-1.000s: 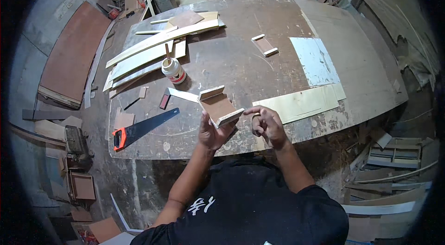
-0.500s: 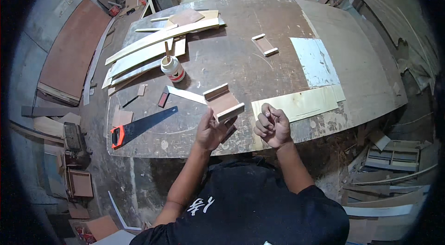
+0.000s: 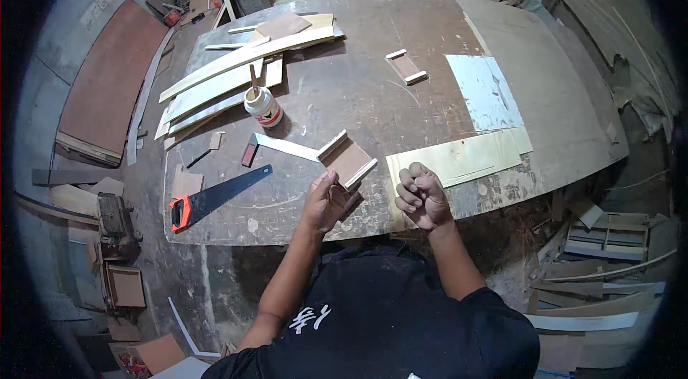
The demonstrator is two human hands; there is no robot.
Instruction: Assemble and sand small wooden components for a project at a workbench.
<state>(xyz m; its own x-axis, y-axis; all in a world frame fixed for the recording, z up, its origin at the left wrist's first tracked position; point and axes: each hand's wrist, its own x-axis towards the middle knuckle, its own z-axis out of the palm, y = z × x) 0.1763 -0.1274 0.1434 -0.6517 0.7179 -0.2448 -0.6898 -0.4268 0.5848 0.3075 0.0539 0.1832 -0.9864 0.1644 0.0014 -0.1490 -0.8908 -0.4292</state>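
My left hand (image 3: 325, 205) is closed on the near corner of a small wooden panel (image 3: 348, 158). The panel is thin and brown, with a pale strip standing along each of two opposite edges, and it is held tilted above the bench. Beside it, my right hand (image 3: 426, 198) is raised with curled fingers, the thumb against the fingertips; anything inside is hidden. A similar panel with two end strips (image 3: 406, 67) lies farther off. Behind the left hand are a try square (image 3: 290, 147) with a red-faced stock and a handsaw (image 3: 226, 196) with an orange-and-black handle.
The big worn workbench (image 3: 358, 92) carries an open white glue bottle (image 3: 264, 108) with a stick in it. Pale boards (image 3: 226, 85) are stacked at far left. A pale thin board (image 3: 459, 157) and a white sheet (image 3: 486, 94) lie at right. Wood scraps crowd the floor.
The panel in my left hand has tipped so that more of its flat brown face shows. My right hand stays curled in nearly the same place. The view has shifted slightly.
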